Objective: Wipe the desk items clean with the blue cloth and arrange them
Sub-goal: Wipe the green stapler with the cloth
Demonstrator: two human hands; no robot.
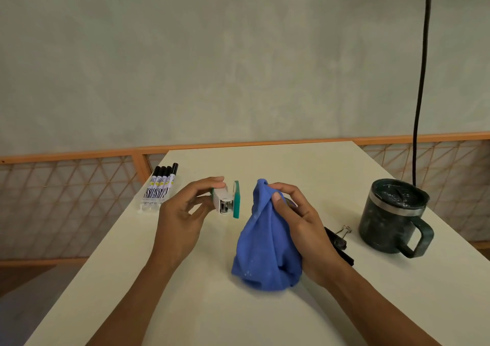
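Note:
My left hand (183, 213) pinches a small white and green stapler (226, 199) above the white desk (265, 319), with the stapler's open end facing me. Just to its right, my right hand (297, 221) grips the blue cloth (265, 245), which hangs down bunched from the fingers and touches the desk. Stapler and cloth are a little apart. A pack of black markers (160, 186) lies at the desk's left edge.
A dark mug with a lid and handle (395, 215) stands at the right. Black binder clips (340, 239) lie between the mug and my right wrist, partly hidden. A black cable (421, 80) hangs behind the mug. An orange lattice railing (66, 199) runs behind the desk.

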